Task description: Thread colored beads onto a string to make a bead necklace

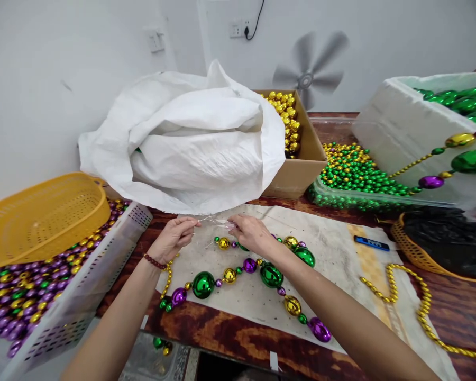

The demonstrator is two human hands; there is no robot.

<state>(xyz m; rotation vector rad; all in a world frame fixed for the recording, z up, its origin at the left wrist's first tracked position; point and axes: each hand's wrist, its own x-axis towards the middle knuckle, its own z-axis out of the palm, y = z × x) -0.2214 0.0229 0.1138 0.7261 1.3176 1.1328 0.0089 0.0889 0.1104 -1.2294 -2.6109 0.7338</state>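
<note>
My left hand, with a dark red bead bracelet at the wrist, is closed in a pinch on a thin white string. Opposite it, my right hand is closed on the string's other side, where a small pale, translucent piece shows at the fingertips; its kind is unclear. Below both hands, a strand of shiny green, gold and purple beads lies curved on a cloth. Part of that strand is hidden under my right hand and forearm.
A white sack stands behind my hands, beside a cardboard box of gold beads. Bead-filled containers include a white crate, with a yellow basket on top, and a clear bin. A blue tool and gold bead chain lie right.
</note>
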